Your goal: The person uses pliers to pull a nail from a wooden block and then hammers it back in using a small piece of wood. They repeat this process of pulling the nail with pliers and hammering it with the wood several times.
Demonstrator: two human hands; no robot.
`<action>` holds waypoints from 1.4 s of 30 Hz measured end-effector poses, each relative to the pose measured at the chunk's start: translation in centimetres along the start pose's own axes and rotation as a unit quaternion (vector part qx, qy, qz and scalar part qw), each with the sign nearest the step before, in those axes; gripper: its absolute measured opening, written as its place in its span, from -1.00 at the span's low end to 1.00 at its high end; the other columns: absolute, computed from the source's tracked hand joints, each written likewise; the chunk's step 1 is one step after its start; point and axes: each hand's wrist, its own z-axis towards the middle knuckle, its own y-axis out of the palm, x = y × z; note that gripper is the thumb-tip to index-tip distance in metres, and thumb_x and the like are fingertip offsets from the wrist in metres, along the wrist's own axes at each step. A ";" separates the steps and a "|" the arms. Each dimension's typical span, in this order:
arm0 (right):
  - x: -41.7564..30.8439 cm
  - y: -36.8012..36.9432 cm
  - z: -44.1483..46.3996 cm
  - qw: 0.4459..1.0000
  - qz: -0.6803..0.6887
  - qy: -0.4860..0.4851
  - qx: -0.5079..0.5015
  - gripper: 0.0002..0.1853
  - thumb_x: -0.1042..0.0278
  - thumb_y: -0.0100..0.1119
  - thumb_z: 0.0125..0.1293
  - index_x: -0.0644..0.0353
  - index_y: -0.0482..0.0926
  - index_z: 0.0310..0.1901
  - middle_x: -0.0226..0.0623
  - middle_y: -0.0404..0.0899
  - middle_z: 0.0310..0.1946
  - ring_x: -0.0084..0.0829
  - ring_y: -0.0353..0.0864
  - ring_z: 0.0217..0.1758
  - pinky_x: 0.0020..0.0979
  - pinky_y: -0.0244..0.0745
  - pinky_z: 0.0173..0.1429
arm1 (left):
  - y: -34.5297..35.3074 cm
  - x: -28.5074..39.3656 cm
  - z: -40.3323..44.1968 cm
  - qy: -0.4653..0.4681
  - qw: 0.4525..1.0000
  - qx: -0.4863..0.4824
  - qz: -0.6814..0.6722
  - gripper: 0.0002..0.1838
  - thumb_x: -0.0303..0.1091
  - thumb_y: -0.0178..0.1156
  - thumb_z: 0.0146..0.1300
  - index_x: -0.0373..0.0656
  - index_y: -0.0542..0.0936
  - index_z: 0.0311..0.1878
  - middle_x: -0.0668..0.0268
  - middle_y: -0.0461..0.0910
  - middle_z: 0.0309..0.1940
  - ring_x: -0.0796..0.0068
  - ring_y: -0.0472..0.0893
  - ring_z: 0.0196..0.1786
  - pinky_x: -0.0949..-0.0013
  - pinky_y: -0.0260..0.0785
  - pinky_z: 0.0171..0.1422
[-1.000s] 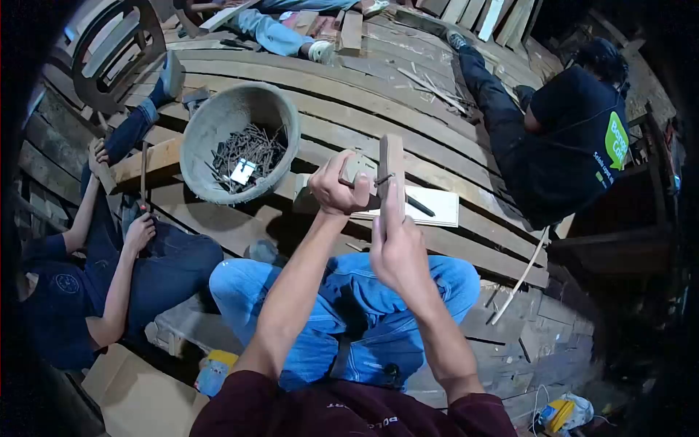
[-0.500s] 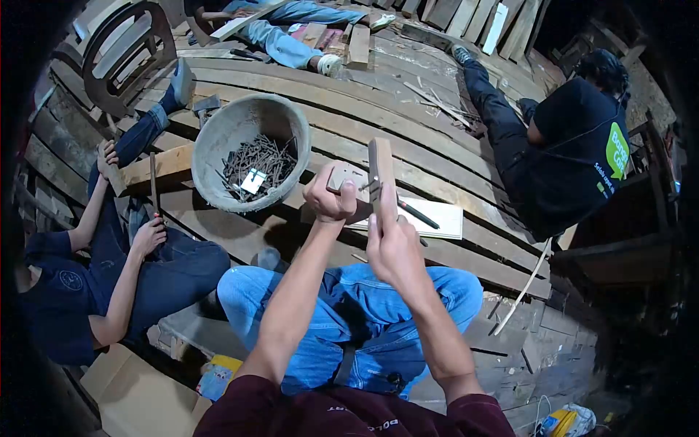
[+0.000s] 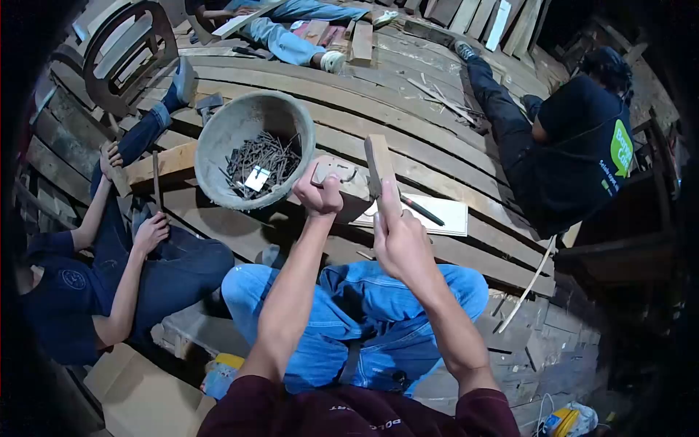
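Toward 8 to 9 o'clock, a seated co-worker (image 3: 69,291) in a dark shirt; that person's lower hand (image 3: 151,233) grips a slim upright rod (image 3: 156,178). Cardboard box (image 3: 138,397) below, at 8 o'clock. Wooden frame (image 3: 131,62) with curved sides at 10 o'clock. Further in, same bearing: grey bucket (image 3: 212,156), holding a heap of dark nails (image 3: 269,159) and a bright white rectangle (image 3: 257,178). Just left of centre, toward 10 o'clock: left hand (image 3: 318,195), fingers curled round the near end of a pale block (image 3: 333,168), thumb raised; one bent nail (image 3: 352,175) sits at the block's right side. Just above centre, toward 1 o'clock: wooden piece (image 3: 378,162), long and narrow, pointing up to 12; its lower part is grasped by the right hand (image 3: 400,244), at 4 o'clock, forefinger laid along it. Contact between wooden piece and nail: cannot tell. At 3 o'clock, a white board (image 3: 455,218) lies on the slats with a dark rod (image 3: 426,210) across it, near the right hand. Thin pale stick (image 3: 526,288) between 3 and 4. Second co-worker (image 3: 575,153), dark shirt with green print, sits at 2 o'clock.
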 end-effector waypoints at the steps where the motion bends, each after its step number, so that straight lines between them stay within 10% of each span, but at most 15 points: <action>1: -0.7 0.0 -0.6 1.000 -0.020 0.000 -0.013 -0.23 0.32 0.11 0.41 0.18 0.04 0.59 0.56 0.52 -0.24 0.44 0.61 -0.38 0.25 0.56 -0.26 | 0.0 -0.3 0.2 -0.003 1.000 0.001 -0.017 -0.59 -0.18 0.12 0.02 -0.37 0.67 -0.25 0.08 0.64 -0.51 0.15 0.68 -0.43 0.23 0.54 -0.24; 42: -1.4 -0.4 -0.9 0.985 -0.156 -0.066 -0.034 -0.28 0.32 0.08 0.43 -0.05 0.12 0.59 0.26 0.49 -0.29 0.20 0.58 -0.54 0.08 0.55 -0.44 | -0.6 -1.4 0.5 -0.037 0.998 -0.003 -0.053 -0.53 -0.12 0.13 -0.02 -0.40 0.65 -0.25 0.05 0.64 -0.50 0.13 0.69 -0.40 0.18 0.54 -0.23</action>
